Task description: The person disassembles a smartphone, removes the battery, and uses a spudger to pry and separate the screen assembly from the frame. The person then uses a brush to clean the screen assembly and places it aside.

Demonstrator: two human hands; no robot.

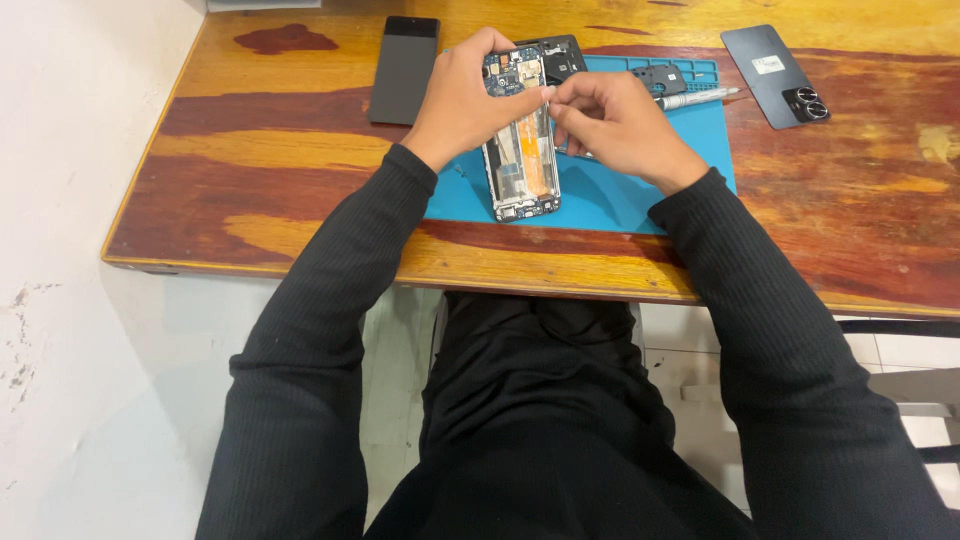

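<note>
An opened smartphone (522, 168) with its back cover off stands tilted on a blue work mat (620, 195), showing its circuit board and orange flex cables. My left hand (465, 95) grips the phone's upper left side. My right hand (610, 120) has its fingertips pinched together at the phone's upper right edge, near the board; what they pinch is too small to tell.
A dark phone (403, 68) lies face down at the back left of the wooden table (250, 170). A black back cover with camera rings (778, 75) lies at the back right. A screwdriver (695, 99) and black plastic parts (660, 76) rest on the mat's far edge.
</note>
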